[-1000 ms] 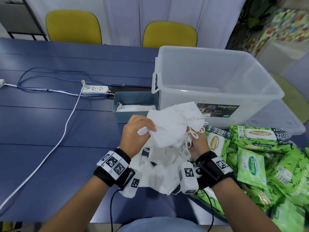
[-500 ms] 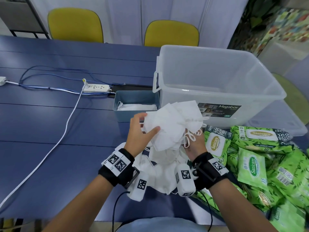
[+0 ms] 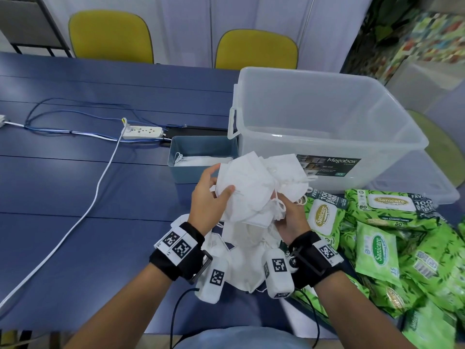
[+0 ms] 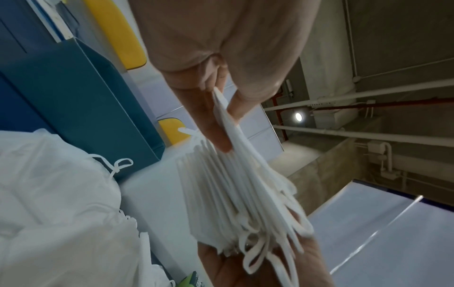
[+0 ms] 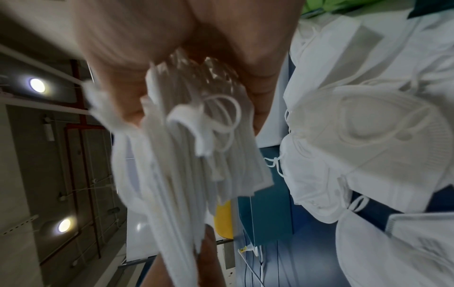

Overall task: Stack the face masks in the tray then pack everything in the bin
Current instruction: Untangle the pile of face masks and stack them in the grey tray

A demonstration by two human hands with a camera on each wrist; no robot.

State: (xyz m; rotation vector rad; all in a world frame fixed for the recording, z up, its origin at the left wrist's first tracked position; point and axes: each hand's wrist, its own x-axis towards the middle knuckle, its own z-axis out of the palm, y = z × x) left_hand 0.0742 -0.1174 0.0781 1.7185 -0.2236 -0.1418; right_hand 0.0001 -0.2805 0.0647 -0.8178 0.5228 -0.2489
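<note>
Fingers (image 3: 227,190) of the left hand (image 3: 206,205) are curling around the near-left edge of a bundle of white face masks (image 3: 251,190), thumb on top and pinching the folded layers. The right hand (image 3: 292,220) is cupping the bundle from below on the other side, its fingers wrapping the ends where the ear loops (image 3: 279,205) are dangling. Seen from the left wrist, the thumb and fingers (image 4: 216,124) are squeezing the fanned mask edges (image 4: 236,184) between them; from the right wrist, the bundle (image 5: 186,147) is sitting deep in the curled grip, blurred.

Both hands are holding the bundle above the blue bench (image 3: 75,197), just in front of the teal tray (image 3: 201,149), which is already holding a low layer of masks (image 3: 201,160). More loose masks (image 3: 241,248) are lying in a pile on the bench under the wrists. A clear plastic bin (image 3: 327,117) is standing just right of the tray, touching or nearly touching it. Green wet-wipe packs (image 3: 392,243) are lying heaped to the right of the pile.

Farther left, a white power strip (image 3: 142,131) with its cable (image 3: 83,217) is resting on the bench, and 2 yellow chairs (image 3: 110,34) are standing behind it.
</note>
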